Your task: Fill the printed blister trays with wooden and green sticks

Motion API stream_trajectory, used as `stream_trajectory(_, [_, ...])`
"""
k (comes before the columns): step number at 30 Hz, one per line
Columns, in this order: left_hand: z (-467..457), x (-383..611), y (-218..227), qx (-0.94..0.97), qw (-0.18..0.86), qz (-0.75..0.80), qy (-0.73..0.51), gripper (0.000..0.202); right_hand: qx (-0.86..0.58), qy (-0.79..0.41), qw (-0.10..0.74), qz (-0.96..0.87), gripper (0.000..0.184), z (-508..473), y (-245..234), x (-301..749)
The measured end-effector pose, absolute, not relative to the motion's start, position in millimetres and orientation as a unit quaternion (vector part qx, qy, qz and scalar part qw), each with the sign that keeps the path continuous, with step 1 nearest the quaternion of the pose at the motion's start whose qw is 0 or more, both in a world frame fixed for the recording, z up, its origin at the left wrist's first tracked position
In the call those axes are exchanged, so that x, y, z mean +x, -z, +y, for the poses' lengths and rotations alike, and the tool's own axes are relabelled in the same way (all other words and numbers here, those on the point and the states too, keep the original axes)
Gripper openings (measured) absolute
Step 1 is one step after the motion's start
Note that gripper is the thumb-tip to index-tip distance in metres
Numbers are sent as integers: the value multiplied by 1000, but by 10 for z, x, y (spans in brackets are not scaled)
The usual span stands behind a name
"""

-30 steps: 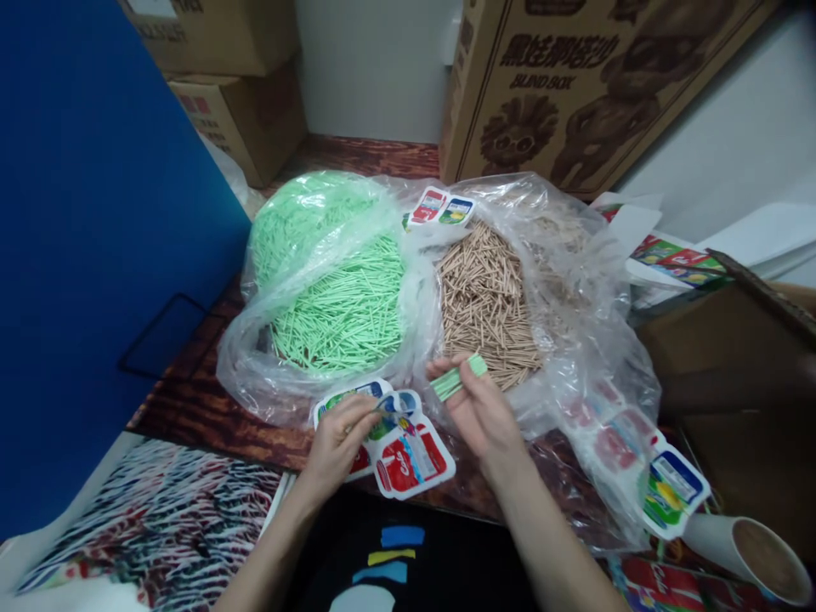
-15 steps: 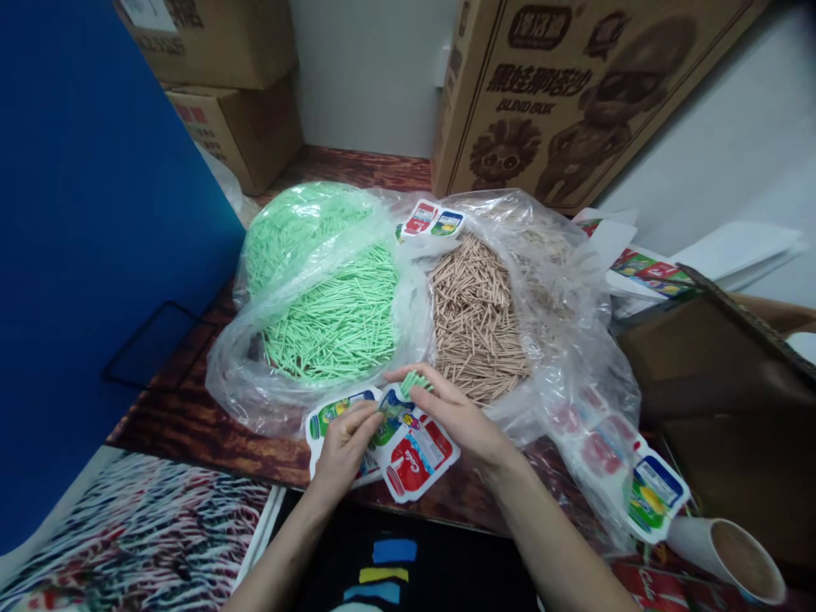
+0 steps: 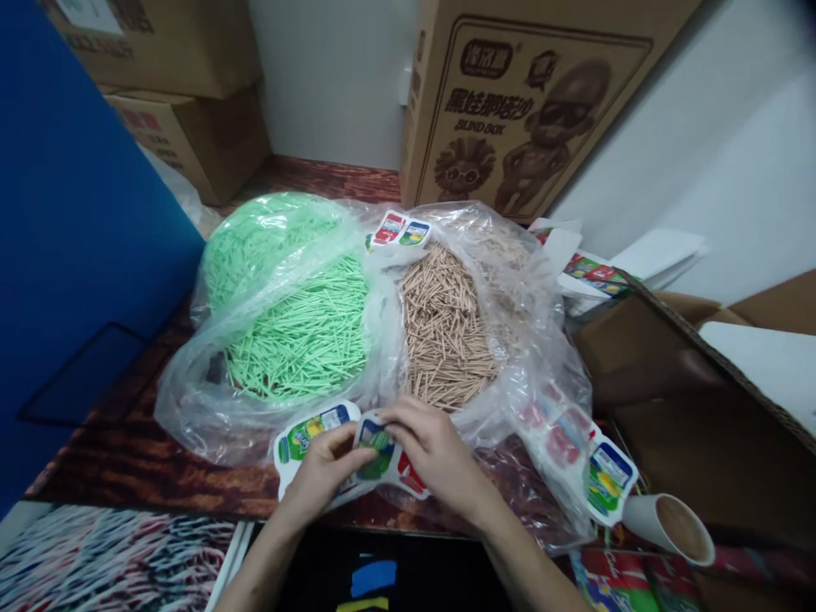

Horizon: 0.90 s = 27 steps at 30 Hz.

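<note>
Both hands are at the table's front edge, around a white-edged packet (image 3: 376, 455) printed with drink pictures. My left hand (image 3: 322, 472) pinches its left side between thumb and fingers. My right hand (image 3: 437, 450) has its fingers closed at the packet's upper right edge and hides part of the red half. Pale green shows between the hands, on or in the packet; I cannot tell whether it is sticks or print. Under the left hand lies another printed packet (image 3: 299, 438). Behind stand an open clear bag of green sticks (image 3: 303, 340) and one of brown sticks (image 3: 446, 340).
Another printed packet (image 3: 401, 231) rests on the bags, and one (image 3: 609, 480) lies right of them. A paper cup (image 3: 669, 527) lies tilted beside an open carton (image 3: 676, 382). A large box (image 3: 503, 110) stands behind; a blue panel (image 3: 82, 255) borders the left.
The green sticks held in my right hand no longer show there. That hand has come down to the packet's edge, and the packet has turned. The whole view has shifted right.
</note>
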<state>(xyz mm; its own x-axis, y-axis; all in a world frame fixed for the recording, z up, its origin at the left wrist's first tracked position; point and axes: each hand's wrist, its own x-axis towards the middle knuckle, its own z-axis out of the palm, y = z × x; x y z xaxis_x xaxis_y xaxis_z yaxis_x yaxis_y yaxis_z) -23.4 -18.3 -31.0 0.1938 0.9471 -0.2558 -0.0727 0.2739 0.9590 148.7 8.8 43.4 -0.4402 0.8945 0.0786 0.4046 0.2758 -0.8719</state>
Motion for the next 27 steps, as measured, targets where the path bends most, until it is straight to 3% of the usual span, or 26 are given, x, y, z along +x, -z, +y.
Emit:
stream_trajectory(4, [-162, -304, 155, 470, 663, 481, -330, 21, -462, -444, 310, -702, 33, -46, -406, 1479])
stream_trajectory(8, [-121, -281, 122, 471, 616, 510, -372, 16, -516, -384, 272, -715, 7, -64, -281, 1536])
stream_trajectory(11, [-107, -226, 148, 477, 601, 522, -374, 16, -525, -319, 267, -743, 24, -40, -176, 1594])
stream_trajectory(18, [-133, -37, 154, 469, 598, 518, -392, 14, -525, -216, 328, -755, 35, -33, -77, 1579])
stream_trajectory(24, [-160, 87, 156, 465, 587, 535, -391, 15, -531, -316, 373, -692, 38, -56, -88, 1535])
stream_trajectory(27, [-178, 66, 147, 484, 554, 550, -396, 14, -511, -421, 358, -658, 29, 12, -81, 1716])
